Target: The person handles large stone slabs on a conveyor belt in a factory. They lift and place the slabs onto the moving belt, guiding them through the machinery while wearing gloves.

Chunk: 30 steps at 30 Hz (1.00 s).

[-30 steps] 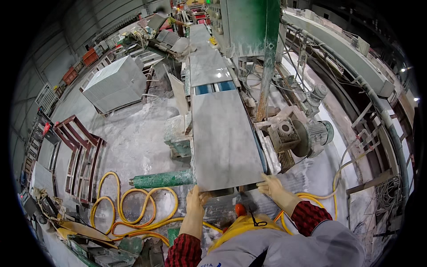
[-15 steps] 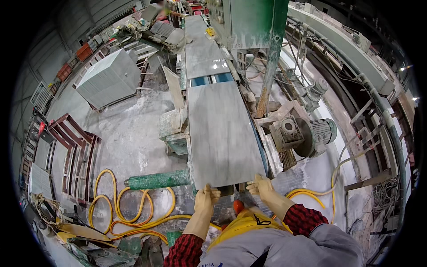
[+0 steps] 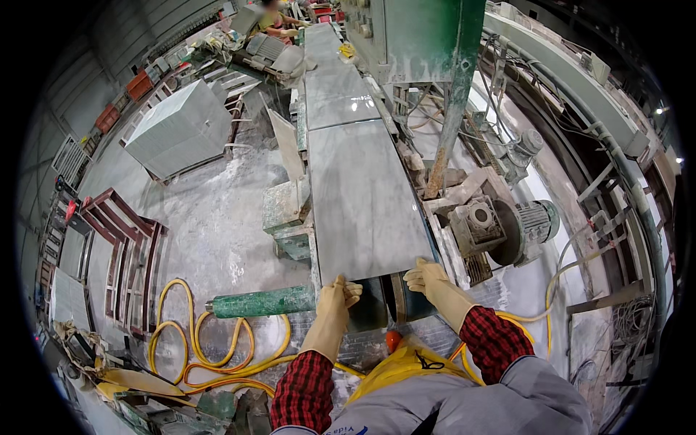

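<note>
A long grey stone slab [image 3: 362, 196] lies on a belt conveyor running away from me. Both my hands wear tan gloves. My left hand [image 3: 337, 296] curls its fingers over the slab's near edge, left of centre. At the slab's near right corner, my right hand [image 3: 429, 279] presses with bent fingers. The dark end roller of the conveyor [image 3: 388, 304] shows between my hands. A second grey slab [image 3: 337, 94] lies farther along, its end close against the first.
A green roller [image 3: 261, 301] juts left beside my left hand, over coiled yellow hose [image 3: 181, 348]. An electric motor [image 3: 533, 221] and a green column [image 3: 453, 94] stand right of the conveyor. Stacked slabs [image 3: 177, 127] and red racks [image 3: 119, 246] lie left. A person [image 3: 272, 18] works far ahead.
The slab has slid away from me along the conveyor, closing the blue gap to the slab ahead. Both hands followed its near edge forward.
</note>
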Available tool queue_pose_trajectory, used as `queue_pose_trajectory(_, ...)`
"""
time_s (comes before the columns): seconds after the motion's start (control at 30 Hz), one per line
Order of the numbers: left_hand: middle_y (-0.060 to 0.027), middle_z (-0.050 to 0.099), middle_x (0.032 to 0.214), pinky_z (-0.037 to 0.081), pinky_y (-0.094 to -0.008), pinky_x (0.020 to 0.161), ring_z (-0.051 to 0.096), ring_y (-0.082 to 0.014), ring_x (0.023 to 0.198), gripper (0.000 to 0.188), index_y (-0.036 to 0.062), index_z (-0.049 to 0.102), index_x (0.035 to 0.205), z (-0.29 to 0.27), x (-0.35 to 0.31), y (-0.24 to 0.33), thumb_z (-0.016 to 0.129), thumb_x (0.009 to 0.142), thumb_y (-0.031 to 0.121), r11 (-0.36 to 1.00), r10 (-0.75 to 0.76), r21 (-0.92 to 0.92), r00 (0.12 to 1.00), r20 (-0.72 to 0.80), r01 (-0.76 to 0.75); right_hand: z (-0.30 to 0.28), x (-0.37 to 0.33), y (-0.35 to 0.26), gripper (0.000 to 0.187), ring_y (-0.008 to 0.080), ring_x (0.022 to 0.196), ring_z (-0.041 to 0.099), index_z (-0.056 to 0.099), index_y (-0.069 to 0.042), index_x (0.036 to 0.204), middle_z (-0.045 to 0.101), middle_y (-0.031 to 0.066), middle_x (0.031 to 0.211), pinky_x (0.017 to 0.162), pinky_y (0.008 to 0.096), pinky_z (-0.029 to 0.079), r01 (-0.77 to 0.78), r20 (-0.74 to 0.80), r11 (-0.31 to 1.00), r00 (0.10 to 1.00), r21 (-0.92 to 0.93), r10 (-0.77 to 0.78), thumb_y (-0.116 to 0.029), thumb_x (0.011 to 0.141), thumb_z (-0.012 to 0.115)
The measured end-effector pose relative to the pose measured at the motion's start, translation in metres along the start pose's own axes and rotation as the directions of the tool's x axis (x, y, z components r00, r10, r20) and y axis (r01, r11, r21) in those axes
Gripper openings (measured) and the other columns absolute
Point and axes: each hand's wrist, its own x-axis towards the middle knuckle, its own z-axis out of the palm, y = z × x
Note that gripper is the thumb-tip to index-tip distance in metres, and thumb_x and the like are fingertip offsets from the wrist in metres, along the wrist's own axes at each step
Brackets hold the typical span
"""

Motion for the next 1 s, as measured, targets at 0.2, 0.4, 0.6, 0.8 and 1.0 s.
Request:
queue_pose_trajectory(0.2, -0.0176, 0.081, 0.100, 0.060, -0.0263, 0.056, 0.075, -0.0199, 0.069, 0.044, -0.0073, 0.072, 0.107, 0.002, 0.012, 0.010, 0.051, 0.118, 0.030, 0.998, -0.018, -0.065, 0.999, 0.047, 0.021, 0.004, -0.002, -0.014, 0.049, 0.0218, 0.060, 0.067, 0.072, 0.003, 0.100, 0.080, 0.0193, 0.093, 0.055, 0.0332, 0.058, 0.013, 0.047, 1.000, 0.999, -0.011, -0.013, -0.041, 0.115, 0.055)
queue_pose_trajectory(0.4, -0.0197, 0.081, 0.102, 0.063, -0.0275, 0.060, 0.077, -0.0216, 0.073, 0.044, -0.0097, 0.071, 0.108, 0.009, 0.013, 0.016, 0.052, 0.117, 0.028, 1.000, 0.018, -0.011, 1.000, -0.005, -0.018, 0.004, 0.012, -0.021, 0.046, 0.0257, 0.058, 0.069, 0.071, 0.001, 0.099, 0.080, 0.0210, 0.091, 0.050, 0.0357, 0.058, -0.015, 0.011, 1.000, 1.000, -0.001, 0.015, -0.037, 0.116, 0.051)
queue_pose_trajectory(0.6, -0.0151, 0.080, 0.099, 0.064, -0.0284, 0.062, 0.075, -0.0212, 0.074, 0.043, -0.0070, 0.069, 0.112, 0.000, 0.022, 0.007, 0.053, 0.118, 0.033, 0.977, 0.193, 0.070, 0.977, 0.093, -0.200, 0.011, 0.029, -0.025, 0.047, 0.0262, 0.054, 0.068, 0.069, 0.004, 0.103, 0.080, 0.0224, 0.091, 0.048, 0.0386, 0.059, 0.028, 0.012, 0.999, 1.000, 0.024, -0.029, -0.035, 0.118, 0.048)
queue_pose_trajectory(0.8, -0.0174, 0.081, 0.107, 0.065, -0.0365, 0.081, 0.078, -0.0229, 0.088, 0.057, -0.0044, 0.071, 0.125, -0.034, -0.092, 0.007, 0.059, 0.113, 0.050, 0.954, 0.188, 0.174, 0.940, 0.286, -0.244, 0.024, 0.038, -0.023, 0.046, 0.0311, 0.058, 0.074, 0.066, 0.003, 0.117, 0.080, 0.0255, 0.091, 0.050, 0.0394, 0.061, 0.128, -0.151, 0.963, 0.984, 0.236, -0.093, -0.039, 0.117, 0.047)
queue_pose_trajectory(1.0, -0.0207, 0.079, 0.108, 0.063, -0.0341, 0.078, 0.077, -0.0264, 0.087, 0.061, -0.0098, 0.065, 0.137, -0.214, -0.230, -0.105, 0.056, 0.115, 0.046, 0.992, 0.121, 0.051, 0.957, -0.263, -0.111, 0.007, 0.045, 0.039, 0.056, 0.0322, 0.051, 0.067, 0.071, -0.001, 0.088, 0.072, 0.0211, 0.068, 0.048, 0.0434, 0.058, 0.180, 0.140, 0.957, 0.966, 0.229, -0.215, -0.048, 0.110, 0.049)
